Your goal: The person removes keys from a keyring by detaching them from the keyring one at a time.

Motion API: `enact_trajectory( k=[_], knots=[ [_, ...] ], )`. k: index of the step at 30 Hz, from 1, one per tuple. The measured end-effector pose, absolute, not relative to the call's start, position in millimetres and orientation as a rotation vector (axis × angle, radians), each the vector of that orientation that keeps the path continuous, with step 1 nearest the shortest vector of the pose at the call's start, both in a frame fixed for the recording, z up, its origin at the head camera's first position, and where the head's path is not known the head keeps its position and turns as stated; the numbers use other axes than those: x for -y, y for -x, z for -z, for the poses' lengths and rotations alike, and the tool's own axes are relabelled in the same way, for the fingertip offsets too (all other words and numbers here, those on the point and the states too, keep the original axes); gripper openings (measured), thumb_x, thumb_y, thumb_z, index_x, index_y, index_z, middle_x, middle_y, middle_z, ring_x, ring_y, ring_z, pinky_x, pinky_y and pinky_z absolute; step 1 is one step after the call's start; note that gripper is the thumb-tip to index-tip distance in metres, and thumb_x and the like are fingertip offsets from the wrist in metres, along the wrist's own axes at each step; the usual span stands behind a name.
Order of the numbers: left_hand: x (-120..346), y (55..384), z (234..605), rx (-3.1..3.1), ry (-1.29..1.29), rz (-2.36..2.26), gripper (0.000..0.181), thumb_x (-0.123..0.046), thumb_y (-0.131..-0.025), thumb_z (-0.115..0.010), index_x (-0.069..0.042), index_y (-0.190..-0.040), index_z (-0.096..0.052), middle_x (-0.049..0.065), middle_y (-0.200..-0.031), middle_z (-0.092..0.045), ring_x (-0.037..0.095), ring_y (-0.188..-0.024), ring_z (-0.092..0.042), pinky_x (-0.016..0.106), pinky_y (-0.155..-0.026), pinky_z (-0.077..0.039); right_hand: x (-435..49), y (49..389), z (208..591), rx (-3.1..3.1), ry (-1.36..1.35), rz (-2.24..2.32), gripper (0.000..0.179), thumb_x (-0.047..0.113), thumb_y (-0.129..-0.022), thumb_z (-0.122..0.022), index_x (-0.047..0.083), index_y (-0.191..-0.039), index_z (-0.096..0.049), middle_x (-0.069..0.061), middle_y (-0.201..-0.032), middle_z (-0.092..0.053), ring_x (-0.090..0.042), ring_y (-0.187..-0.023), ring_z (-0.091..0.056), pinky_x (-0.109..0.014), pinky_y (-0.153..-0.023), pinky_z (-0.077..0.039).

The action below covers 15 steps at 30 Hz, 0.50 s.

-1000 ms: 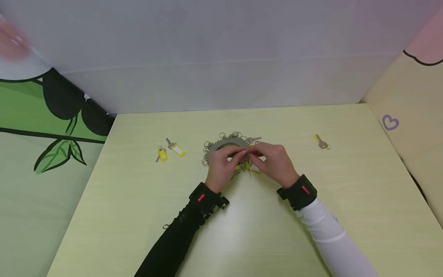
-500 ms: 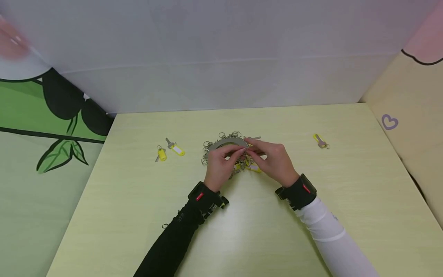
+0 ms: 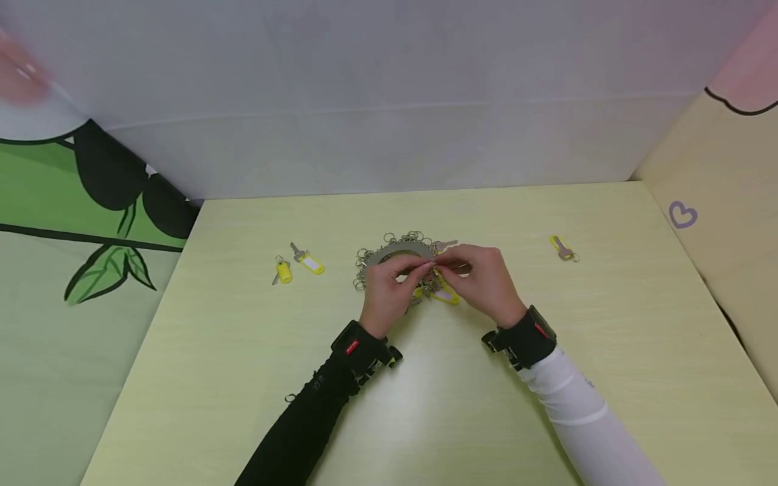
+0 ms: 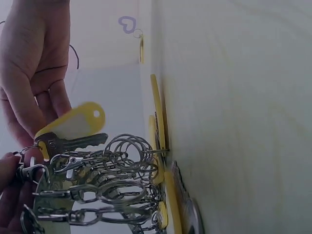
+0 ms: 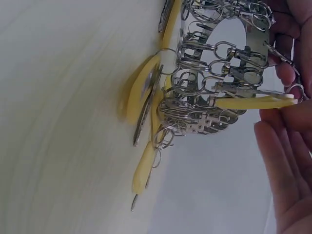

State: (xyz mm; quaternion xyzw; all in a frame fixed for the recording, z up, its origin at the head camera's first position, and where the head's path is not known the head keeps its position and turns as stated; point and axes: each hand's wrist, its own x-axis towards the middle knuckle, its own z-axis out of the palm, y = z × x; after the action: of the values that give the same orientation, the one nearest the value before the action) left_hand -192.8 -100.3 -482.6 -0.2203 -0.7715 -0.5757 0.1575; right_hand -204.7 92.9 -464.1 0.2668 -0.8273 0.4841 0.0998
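Note:
A grey metal ring (image 3: 381, 254), fringed with several swivel clasps and small split rings, stands mid-table. My left hand (image 3: 387, 294) pinches a clasp (image 4: 30, 171) at its near right edge. Close beside it, my right hand (image 3: 482, 282) pinches the small split ring (image 5: 295, 89) of a key (image 4: 78, 142) with a yellow tag (image 4: 78, 122). That key hangs among the clasps, by the fingertips. Below, other yellow-tagged keys hang from the ring and reach the table; one yellow tag (image 3: 446, 295) shows under my right hand. The exact contact between clasp and split ring is hidden by fingers.
On the table (image 3: 401, 412), two yellow-tagged keys lie to the left: one short tag (image 3: 283, 271) and one longer tag (image 3: 313, 263). Another tagged key (image 3: 565, 250) lies far right. A pale wall (image 3: 389, 148) rises behind the table.
My right index finger lifted away from the left fingertips half a second ago and is back at them now. The grey ring and the loose keys have not moved.

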Motion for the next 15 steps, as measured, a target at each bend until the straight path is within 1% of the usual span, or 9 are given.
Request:
enact_trajectory(
  k=[2,7,11,15],
  knots=[
    [100.3,192.7,482.7,2.210,0.637,1.640,0.011,-0.005,-0.096,-0.073,0.001,-0.104,-0.079,0.014,-0.094,-0.079,0.024,-0.080,-0.077,0.028,-0.075,-0.062,-94.4,205.7,465.2,2.488,-0.776,-1.463,0.015,0.000,-0.092,-0.076,0.004,-0.105,-0.080,-0.010,-0.099,-0.079,-0.021,-0.084,-0.077,-0.032,-0.072,-0.063],
    [100.9,191.7,481.7,2.225,0.646,1.637,0.013,-0.006,-0.097,-0.072,0.001,-0.105,-0.079,0.014,-0.095,-0.079,0.023,-0.083,-0.077,0.028,-0.077,-0.062,-99.5,207.5,467.2,2.562,-0.788,-1.615,0.017,0.007,-0.097,-0.073,0.007,-0.113,-0.080,-0.010,-0.107,-0.078,-0.021,-0.092,-0.076,-0.030,-0.075,-0.062],
    [101.0,190.8,480.7,2.235,0.653,1.637,0.013,-0.007,-0.097,-0.073,0.001,-0.105,-0.079,0.013,-0.096,-0.078,0.022,-0.084,-0.076,0.028,-0.077,-0.061,-101.8,208.2,467.1,2.586,-0.791,-1.659,0.017,0.007,-0.096,-0.075,0.007,-0.112,-0.080,-0.010,-0.108,-0.078,-0.021,-0.093,-0.076,-0.028,-0.076,-0.062],
    [100.6,190.2,481.2,2.251,0.670,1.612,0.012,-0.007,-0.096,-0.074,0.000,-0.104,-0.080,0.012,-0.095,-0.078,0.020,-0.085,-0.076,0.027,-0.077,-0.061,-100.6,207.7,467.4,2.580,-0.760,-1.587,0.014,0.004,-0.094,-0.076,0.007,-0.106,-0.081,-0.009,-0.102,-0.079,-0.019,-0.086,-0.077,-0.027,-0.074,-0.061]
  ],
)
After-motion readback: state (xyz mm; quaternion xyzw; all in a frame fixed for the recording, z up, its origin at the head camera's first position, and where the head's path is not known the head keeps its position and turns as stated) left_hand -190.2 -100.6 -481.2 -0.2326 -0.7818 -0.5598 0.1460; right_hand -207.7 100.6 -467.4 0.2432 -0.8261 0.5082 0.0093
